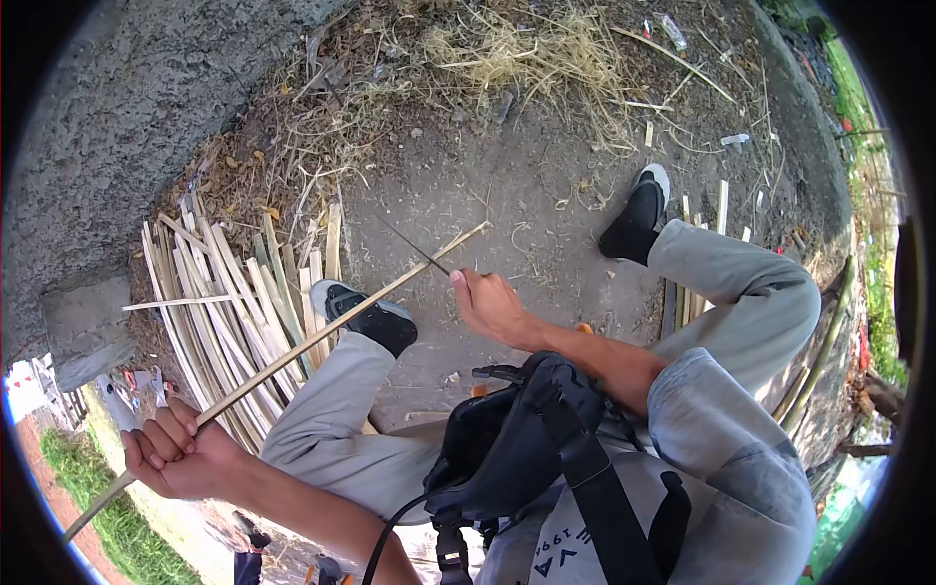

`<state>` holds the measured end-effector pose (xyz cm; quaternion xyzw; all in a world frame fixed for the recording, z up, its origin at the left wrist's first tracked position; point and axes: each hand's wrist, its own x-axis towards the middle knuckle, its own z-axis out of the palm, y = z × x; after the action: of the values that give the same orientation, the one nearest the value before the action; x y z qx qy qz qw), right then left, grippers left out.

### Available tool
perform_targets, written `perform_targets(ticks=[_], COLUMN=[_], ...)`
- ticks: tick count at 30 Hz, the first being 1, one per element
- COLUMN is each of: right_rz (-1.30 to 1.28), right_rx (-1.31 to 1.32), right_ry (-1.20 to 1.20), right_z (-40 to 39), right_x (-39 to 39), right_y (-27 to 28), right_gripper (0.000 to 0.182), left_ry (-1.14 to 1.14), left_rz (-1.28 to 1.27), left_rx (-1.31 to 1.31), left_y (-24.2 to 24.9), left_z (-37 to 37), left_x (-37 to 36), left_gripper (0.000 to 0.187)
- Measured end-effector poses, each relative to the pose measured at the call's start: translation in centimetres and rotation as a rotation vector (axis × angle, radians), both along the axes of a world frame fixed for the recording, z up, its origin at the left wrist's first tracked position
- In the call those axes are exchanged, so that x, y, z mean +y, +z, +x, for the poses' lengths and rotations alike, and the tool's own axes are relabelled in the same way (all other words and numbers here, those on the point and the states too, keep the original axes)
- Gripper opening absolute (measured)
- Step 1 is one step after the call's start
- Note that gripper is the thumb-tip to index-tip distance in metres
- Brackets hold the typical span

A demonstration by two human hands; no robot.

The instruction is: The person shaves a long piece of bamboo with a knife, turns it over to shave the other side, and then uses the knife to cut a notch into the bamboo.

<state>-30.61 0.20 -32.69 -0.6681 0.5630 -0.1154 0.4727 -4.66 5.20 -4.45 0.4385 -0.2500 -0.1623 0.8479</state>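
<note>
My left hand is closed in a fist around a long, thin bamboo strip, whose tail sticks out behind the fist at the lower left. The strip slants up across my left leg to a tip near the middle of the view. In my right hand is a knife, its handle hidden by the fingers. The narrow dark blade points up and left, crossing the strip a little short of its tip. Below the strip, a pile of split bamboo strips lies beside my left shoe.
Fine shavings are heaped on the dirt ground ahead. A rough grey stone block stands at the upper left. My right shoe is planted to the right. A black bag hangs at my front.
</note>
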Motion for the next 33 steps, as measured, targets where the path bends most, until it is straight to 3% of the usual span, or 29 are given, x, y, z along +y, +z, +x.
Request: perform_targets(ticks=[7, 10, 17, 20, 23, 26, 33], right_rz=[-0.069, -0.037, -0.036, 0.106, 0.069, 0.203, 0.029], right_rx=[-0.062, -0.012, -0.017, 0.086, 0.128, 0.107, -0.104], right_ry=[-0.006, 0.021, -0.065, -0.009, -0.112, -0.216, -0.228], right_z=[1.8, 1.7, 0.8, -0.3, -1.4, -1.9, -1.3], right_x=[0.3, 0.1, 0.7, 0.2, 0.5, -0.8, -5.2], right_y=[-1.7, -0.3, -0.2, -2.2, -5.6, -5.9, -5.1], right_gripper=[0.049, 0.050, 0.054, 0.056, 0.059, 0.051, 0.021], left_ry=[-0.119, 0.154, -0.352, -0.445, -0.488, -0.546, -0.676], left_rz=[-0.016, 0.005, -0.127, -0.143, -0.134, -0.167, -0.186], left_rx=[-0.049, 0.033, 0.001, -0.002, -0.012, -0.021, -0.043], left_y=[-0.3, -0.7, -1.1, -1.1, -0.9, -0.8, -0.6], left_z=[0.7, 0.7, 1.5, 2.1, 2.1, 1.4, 1.6], left_x=[1.3, 0.6, 2.3, 2.0, 1.5, 1.2, 0.7], left_gripper=[0.041, 0.041, 0.040, 0.039, 0.039, 0.039, 0.041])
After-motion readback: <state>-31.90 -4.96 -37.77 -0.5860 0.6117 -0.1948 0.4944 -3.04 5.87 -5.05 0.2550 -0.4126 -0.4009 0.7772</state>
